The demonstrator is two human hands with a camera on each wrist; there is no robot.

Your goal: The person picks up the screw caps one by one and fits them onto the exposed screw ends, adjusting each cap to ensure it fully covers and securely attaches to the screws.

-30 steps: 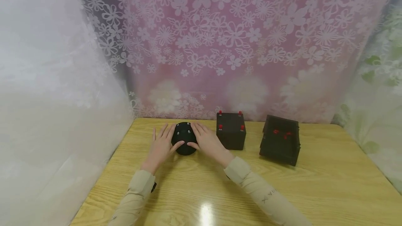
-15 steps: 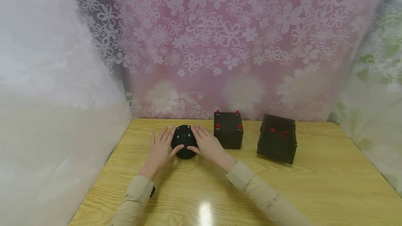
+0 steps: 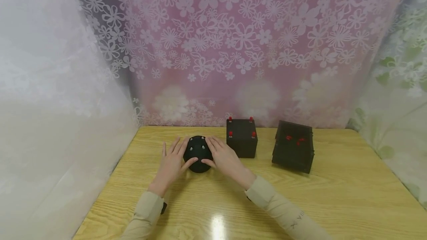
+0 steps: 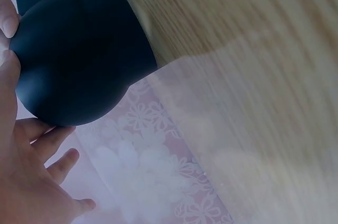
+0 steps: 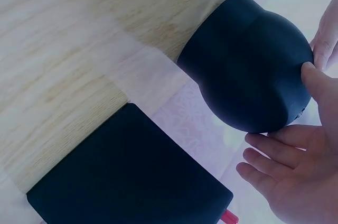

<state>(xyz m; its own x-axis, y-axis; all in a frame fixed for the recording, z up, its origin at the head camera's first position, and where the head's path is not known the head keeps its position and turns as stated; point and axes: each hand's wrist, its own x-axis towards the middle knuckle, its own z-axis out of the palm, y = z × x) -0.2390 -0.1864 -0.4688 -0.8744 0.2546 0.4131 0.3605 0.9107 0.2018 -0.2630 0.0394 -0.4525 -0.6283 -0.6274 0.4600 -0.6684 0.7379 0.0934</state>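
Observation:
A black ball-shaped object (image 3: 199, 162) with a short cylindrical base stands upright on the wooden table. Several small silvery studs (image 3: 203, 147) stick up from its top. My left hand (image 3: 171, 166) holds its left side, thumb across the front and fingers reaching along the far side. On the opposite side my right hand (image 3: 227, 160) holds it the same way, thumb tip close to the left thumb. In the right wrist view, fingertips and thumb touch the ball's smooth upper part (image 5: 259, 76). Its base (image 4: 113, 28) shows bare in the left wrist view.
Just right of my right hand stands a black box (image 3: 241, 145) with red-capped posts at its top corners. Farther right, a black open-topped box (image 3: 290, 162) sits askew with red pieces inside. A floral curtain (image 3: 200, 66) hangs behind the table (image 3: 207, 199).
Both hands have drawn the ball-shaped object a little toward me and slightly right, keeping their hold. The two boxes stay put; the head view has shifted slightly.

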